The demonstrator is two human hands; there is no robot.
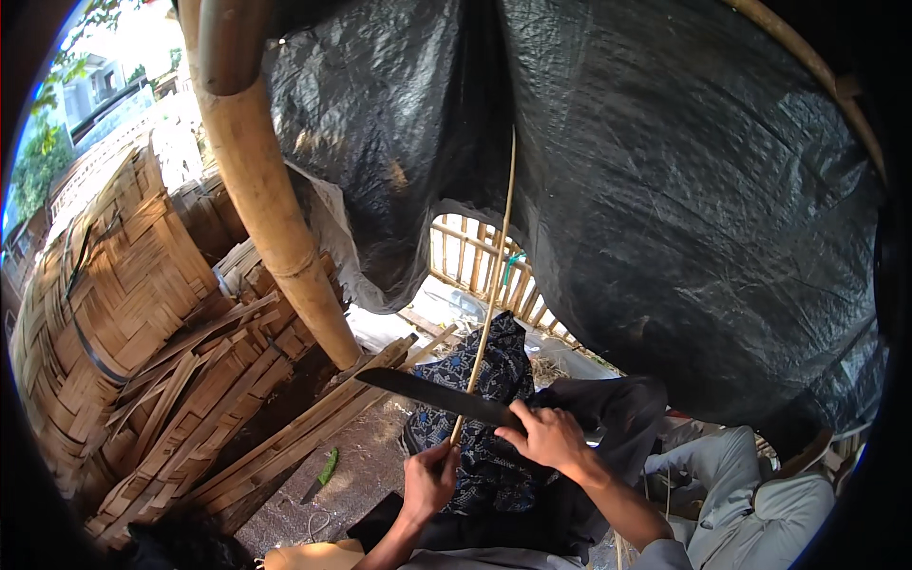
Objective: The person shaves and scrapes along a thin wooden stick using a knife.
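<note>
My left hand [430,483] is closed around the lower end of a long, thin bamboo strip [488,318], which rises away from me toward the black sheeting. My right hand [549,436] grips a machete [432,394] with a broad dark blade; its handle is hidden in my fingers. The blade points left and crosses the strip just above my left hand; whether its edge touches the strip I cannot tell. Under both hands, a dark blue patterned cloth [489,356] lies over my lap.
Rolled woven bamboo matting [133,304] and split bamboo pieces [275,446] lie at the left, beside a thick bamboo post [261,180]. A small green-handled knife [326,471] rests on the ground. Black plastic sheeting [684,190] hangs ahead. Another person's light-trousered legs [750,494] are at the right.
</note>
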